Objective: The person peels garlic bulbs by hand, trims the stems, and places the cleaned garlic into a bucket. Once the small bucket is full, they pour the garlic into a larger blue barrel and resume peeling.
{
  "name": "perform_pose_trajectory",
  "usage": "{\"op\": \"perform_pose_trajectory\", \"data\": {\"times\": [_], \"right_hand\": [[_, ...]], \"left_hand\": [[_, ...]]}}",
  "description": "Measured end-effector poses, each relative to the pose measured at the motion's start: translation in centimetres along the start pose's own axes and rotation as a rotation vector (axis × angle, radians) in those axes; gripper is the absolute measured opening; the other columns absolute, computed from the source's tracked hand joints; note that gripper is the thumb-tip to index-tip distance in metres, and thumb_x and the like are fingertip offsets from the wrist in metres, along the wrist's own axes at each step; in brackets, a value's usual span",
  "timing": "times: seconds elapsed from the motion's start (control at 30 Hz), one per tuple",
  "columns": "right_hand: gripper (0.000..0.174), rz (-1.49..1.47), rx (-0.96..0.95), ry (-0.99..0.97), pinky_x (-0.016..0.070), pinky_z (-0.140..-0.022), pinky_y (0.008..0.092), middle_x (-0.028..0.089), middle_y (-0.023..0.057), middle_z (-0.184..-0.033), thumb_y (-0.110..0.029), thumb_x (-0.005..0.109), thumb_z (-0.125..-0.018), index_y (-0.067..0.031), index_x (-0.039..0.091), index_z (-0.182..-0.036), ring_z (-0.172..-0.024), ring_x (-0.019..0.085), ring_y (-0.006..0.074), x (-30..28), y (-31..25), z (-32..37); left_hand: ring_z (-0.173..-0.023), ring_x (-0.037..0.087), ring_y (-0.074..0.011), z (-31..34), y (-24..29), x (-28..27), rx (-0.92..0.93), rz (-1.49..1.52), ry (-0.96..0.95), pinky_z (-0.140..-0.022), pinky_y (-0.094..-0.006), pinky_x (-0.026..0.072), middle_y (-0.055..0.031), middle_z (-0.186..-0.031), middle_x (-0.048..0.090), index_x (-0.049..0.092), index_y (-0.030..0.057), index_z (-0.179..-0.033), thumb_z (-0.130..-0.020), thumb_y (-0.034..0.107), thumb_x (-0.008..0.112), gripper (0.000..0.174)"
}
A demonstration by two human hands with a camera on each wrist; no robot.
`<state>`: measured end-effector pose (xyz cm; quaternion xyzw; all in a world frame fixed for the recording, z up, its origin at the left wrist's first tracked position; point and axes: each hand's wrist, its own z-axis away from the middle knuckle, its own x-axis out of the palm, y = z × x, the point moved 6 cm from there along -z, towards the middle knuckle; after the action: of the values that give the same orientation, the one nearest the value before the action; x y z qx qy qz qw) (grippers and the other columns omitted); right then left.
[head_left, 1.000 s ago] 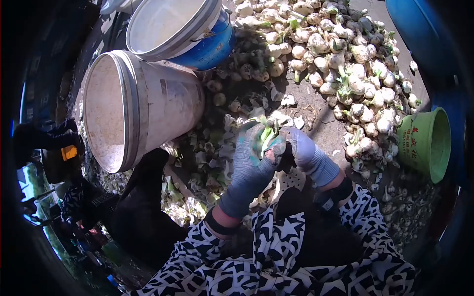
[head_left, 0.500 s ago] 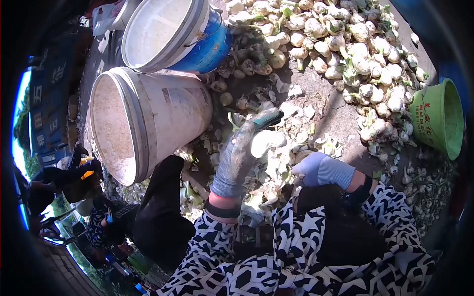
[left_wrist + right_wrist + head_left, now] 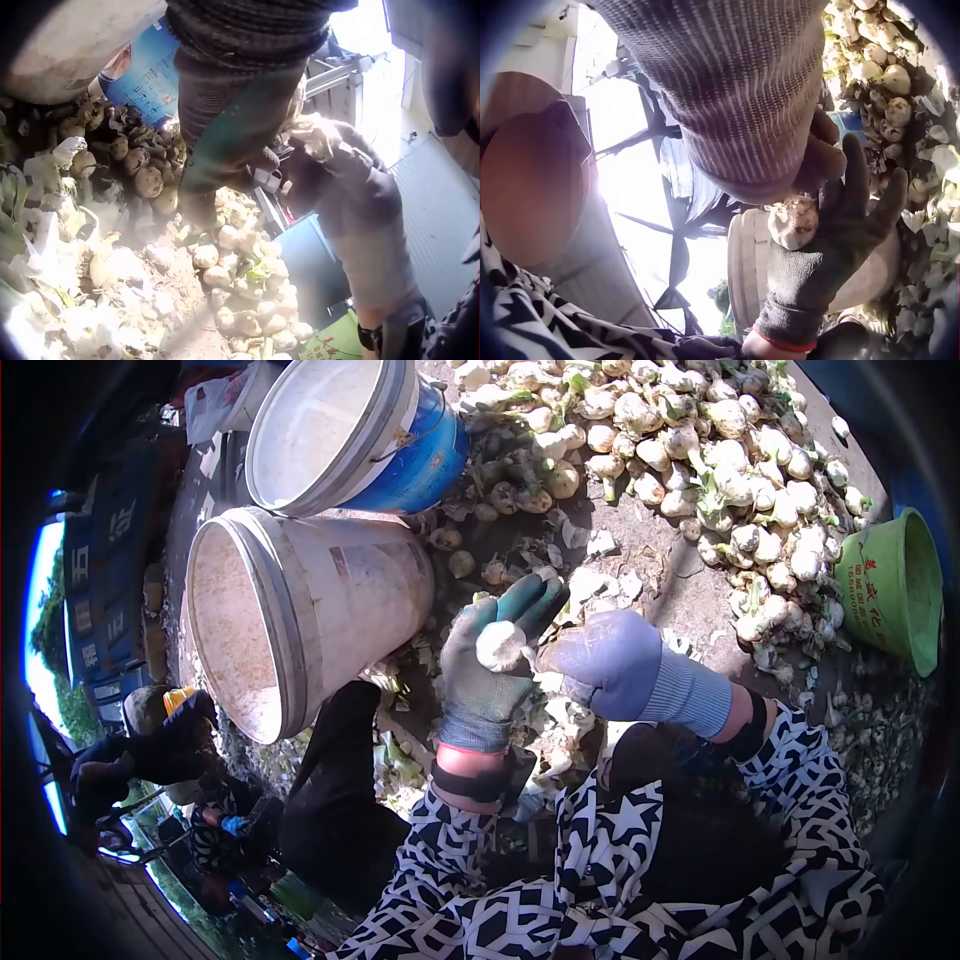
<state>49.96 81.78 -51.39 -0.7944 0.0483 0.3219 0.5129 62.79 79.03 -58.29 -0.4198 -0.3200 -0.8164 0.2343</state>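
A white garlic bulb [image 3: 500, 647] lies against the palm of my gloved left hand [image 3: 482, 678], whose fingers extend away from it. Its dirt-browned side [image 3: 793, 223] faces the right wrist camera, with the left fingers spread beyond it. My gloved right hand [image 3: 605, 665] has its fingers curled in close beside the bulb. Pale, papery material [image 3: 319, 139] shows at the right fingers in the left wrist view. The inside of the right hand is hidden, so I cannot tell what it grips.
A heap of untrimmed garlic [image 3: 730, 470] lies ahead to the right. A dirty white bucket [image 3: 350, 580] lies tipped at the left, beside a blue-and-white bucket [image 3: 420, 455]. A green bucket [image 3: 885, 595] stands far right. Peelings [image 3: 600, 585] litter the ground; other people [image 3: 150, 750] are at far left.
The bulb's green stalk, seen a second ago, no longer shows on it. Since half a second ago, the left palm has turned up under the bulb and the right hand has moved in beside it.
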Motion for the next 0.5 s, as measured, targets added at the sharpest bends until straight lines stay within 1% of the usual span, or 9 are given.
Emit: {"op": "perform_pose_trajectory", "data": {"times": [0.07, 0.1, 0.17, 0.2, 0.27, 0.3, 0.33, 0.4, 0.5], "right_hand": [[0.018, -0.477, 0.169, -0.298, 0.0515, -0.065, 0.0346, 0.064, 0.0106, -0.076, -0.020, 0.067, -0.079, -0.0080, 0.063, -0.093, -0.073, 0.065, 0.0278, 1.8, -1.8, 1.5], [0.018, -0.477, 0.167, -0.297, 0.0515, -0.065, 0.0346, 0.064, 0.0106, -0.076, -0.020, 0.067, -0.079, -0.0080, 0.063, -0.093, -0.073, 0.065, 0.0278, 1.4, -1.9, 1.4], [0.018, -0.784, 0.171, -0.531, 0.0515, -0.065, 0.0347, 0.066, 0.0091, -0.079, -0.019, 0.063, -0.086, -0.0054, 0.064, -0.098, -0.074, 0.067, 0.0254, 1.9, -2.9, 1.9], [0.018, -0.785, 0.174, -0.527, 0.0515, -0.065, 0.0347, 0.066, 0.0091, -0.079, -0.019, 0.063, -0.086, -0.0054, 0.064, -0.098, -0.074, 0.067, 0.0254, 1.8, -2.3, 1.7], [0.026, -0.899, 0.413, -0.549, 0.0513, -0.065, 0.0364, 0.064, 0.0117, -0.075, -0.030, 0.065, -0.087, -0.0061, 0.064, -0.096, -0.068, 0.064, 0.0296, 2.2, 0.3, 1.5], [0.031, -0.557, 0.214, -0.309, 0.0512, -0.062, 0.0386, 0.065, 0.0118, -0.074, -0.037, 0.062, -0.088, -0.0062, 0.062, -0.095, -0.064, 0.065, 0.0290, 1.4, 0.3, 0.5], [0.031, -0.558, 0.208, -0.311, 0.0512, -0.062, 0.0386, 0.065, 0.0118, -0.074, -0.037, 0.062, -0.088, -0.0062, 0.062, -0.095, -0.064, 0.065, 0.0290, 1.6, 0.2, 0.2], [0.034, 0.205, 0.322, -0.261, 0.0504, -0.058, 0.0400, 0.065, 0.0125, -0.072, -0.040, 0.057, -0.090, -0.0070, 0.058, -0.097, -0.063, 0.066, 0.0301, 1.2, 1.3, -0.7], [0.031, 0.311, 0.289, -0.201, 0.0500, -0.058, 0.0419, 0.065, 0.0125, -0.072, -0.036, 0.056, -0.089, -0.0075, 0.055, -0.101, -0.067, 0.066, 0.0320, 3.5, 2.5, -2.6]], "left_hand": [[-0.130, 0.040, -0.0357, 0.3, -0.1, 1.2, -0.013, 0.200, 0.046, -0.105, -0.0500, 0.0346, -0.0239, -0.138, 0.045, 0.040, -0.0080, -0.133, -0.094, 0.035, 0.038, 0.058], [-0.130, 0.041, -0.0329, 0.0, -0.3, 0.7, -0.006, 0.173, 0.090, -0.104, -0.0549, 0.0316, -0.0204, -0.140, 0.044, 0.039, -0.0042, -0.135, -0.094, 0.035, 0.036, 0.057], [-0.130, 0.042, -0.0320, -0.3, -0.3, 0.1, -0.008, 0.174, 0.109, -0.103, -0.0540, 0.0322, -0.0193, -0.140, 0.045, 0.040, -0.0024, -0.135, -0.094, 0.035, 0.035, 0.056], [-0.129, 0.043, -0.0311, -0.3, -0.3, -0.2, -0.014, 0.176, 0.126, -0.102, -0.0531, 0.0328, -0.0182, -0.139, 0.046, 0.040, -0.0006, -0.136, -0.094, 0.034, 0.035, 0.055], [-0.130, 0.042, -0.0298, -0.5, -0.3, -0.8, -0.002, 0.141, 0.165, -0.101, -0.0525, 0.0326, -0.0178, -0.138, 0.047, 0.041, 0.0013, -0.136, -0.093, 0.035, 0.034, 0.055], [-0.129, 0.043, -0.0307, -0.5, -0.1, -1.2, 0.007, 0.116, 0.212, -0.102, -0.0520, 0.0330, -0.0192, -0.137, 0.047, 0.041, 0.0000, -0.135, -0.094, 0.033, 0.034, 0.053], [-0.128, 0.044, -0.0316, -0.5, 0.2, -1.6, 0.019, 0.090, 0.261, -0.103, -0.0514, 0.0334, -0.0206, -0.136, 0.047, 0.042, -0.0012, -0.134, -0.095, 0.030, 0.034, 0.051], [-0.120, 0.050, -0.0372, -1.2, 0.8, -4.2, 0.234, 0.108, 0.247, -0.104, -0.0466, 0.0381, -0.0274, -0.129, 0.049, 0.045, -0.0078, -0.124, -0.099, 0.017, 0.035, 0.038], [-0.115, 0.054, -0.0304, -1.1, 0.0, -5.1, 0.191, 0.011, 0.270, -0.098, -0.0408, 0.0434, -0.0209, -0.123, 0.055, 0.050, -0.0043, -0.121, -0.100, 0.023, 0.037, 0.037]]}}
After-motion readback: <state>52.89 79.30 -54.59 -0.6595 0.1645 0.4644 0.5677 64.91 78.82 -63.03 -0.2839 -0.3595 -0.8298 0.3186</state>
